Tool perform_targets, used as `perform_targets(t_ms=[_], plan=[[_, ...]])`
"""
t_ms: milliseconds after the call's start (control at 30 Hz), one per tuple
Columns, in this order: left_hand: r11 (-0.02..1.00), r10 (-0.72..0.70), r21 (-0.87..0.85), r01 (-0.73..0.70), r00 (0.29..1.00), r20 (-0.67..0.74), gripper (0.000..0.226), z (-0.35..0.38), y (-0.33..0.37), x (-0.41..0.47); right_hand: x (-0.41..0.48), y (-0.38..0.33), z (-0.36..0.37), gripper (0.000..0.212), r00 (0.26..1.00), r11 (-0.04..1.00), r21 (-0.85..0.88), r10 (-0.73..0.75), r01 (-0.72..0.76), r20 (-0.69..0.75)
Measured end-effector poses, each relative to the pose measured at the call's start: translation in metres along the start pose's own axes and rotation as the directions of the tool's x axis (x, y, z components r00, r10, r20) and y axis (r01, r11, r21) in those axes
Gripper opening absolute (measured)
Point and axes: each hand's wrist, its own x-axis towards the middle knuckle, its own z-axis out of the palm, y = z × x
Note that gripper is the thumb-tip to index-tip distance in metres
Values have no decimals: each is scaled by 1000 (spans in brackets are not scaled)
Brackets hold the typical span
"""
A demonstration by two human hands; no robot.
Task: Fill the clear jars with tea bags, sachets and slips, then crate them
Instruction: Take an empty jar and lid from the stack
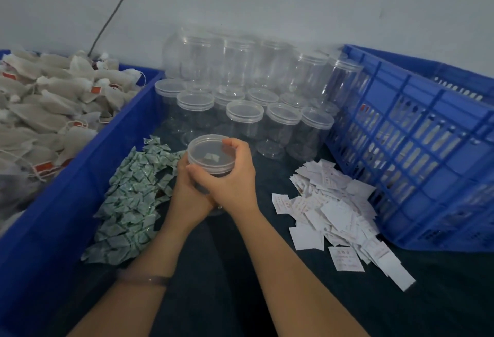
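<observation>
Left hand (187,197) wraps the clear jar (211,175), right hand (232,176) grips its lid (205,149), and a crooked twist might cross-thread it.

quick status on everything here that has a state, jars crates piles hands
held jar: lidded, upright, contents mostly hidden by the hands
left hand: grips the held jar's body
right hand: fingers curled over the held jar's top rim
spare jars: lidded, empty, upright, stacked in two tiers
tea bag bin: heaped full
slatted crate: upright, inside hidden
sachets: loose pile
slips: loose pile
</observation>
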Motion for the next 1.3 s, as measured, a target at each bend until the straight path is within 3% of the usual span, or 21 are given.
perform_targets(t_ms=[100,333,667,767,867,933,1000,1167,1300], plan=[[999,14,38,-15,1000,17,67,-2,4,0,2,-3,-3,75,1000,1000,-20,21,-21,16],[999,-33,31,33,999,17,90,-6,7,2,10,-5,-11,70,998,999,-45,12,-8,69],[1000,-23,-13,23,1000,-9,87,-3,-7,-1,12,-5,-23,68,986,999,-22,38,-35,163],[1000,-8,18,9,1000,-21,79,6,-10,0,14,-13,-28,73,971,990,-136,69,-38,228],[993,19,120,-18,1000,-5,62,12,-10,2,16,-29,-25,98,970,946,-324,91,-14,224],[998,-21,54,21,1000,-1,65,13,-12,3,18,-35,-21,102,977,916,-402,92,-7,191],[1000,-27,12,27,1000,3,78,10,-12,4,19,-33,-20,91,985,897,-440,52,27,166],[993,50,106,-56,997,57,60,7,-2,11,22,-28,-23,61,981,921,-381,-10,85,195],[996,26,78,-32,996,86,84,-1,-4,4,26,-27,-34,53,954,944,-303,-36,130,297]])
